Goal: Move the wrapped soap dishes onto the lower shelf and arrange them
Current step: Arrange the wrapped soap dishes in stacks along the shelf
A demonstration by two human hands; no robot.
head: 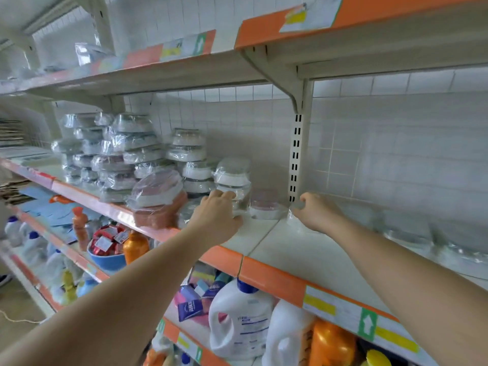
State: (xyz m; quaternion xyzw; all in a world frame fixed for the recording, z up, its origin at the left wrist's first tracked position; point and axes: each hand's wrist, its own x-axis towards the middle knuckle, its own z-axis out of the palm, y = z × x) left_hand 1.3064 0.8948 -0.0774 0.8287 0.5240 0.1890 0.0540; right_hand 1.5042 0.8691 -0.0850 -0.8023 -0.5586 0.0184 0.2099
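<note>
Several plastic-wrapped soap dishes stand stacked on the white shelf at chest height, left of the upright. My left hand reaches to a short stack of wrapped dishes and its fingers curl onto the lowest one there. A single wrapped dish with a pink lid lies by the upright. My right hand pinches the loose clear wrap at this dish's right side. A larger wrapped pink and orange dish leans at the shelf's front edge.
A slotted upright and bracket split the shelf. More clear-wrapped goods lie at the right. The shelf below holds white detergent jugs, orange bottles and a blue bowl of packets. Another shelf hangs overhead.
</note>
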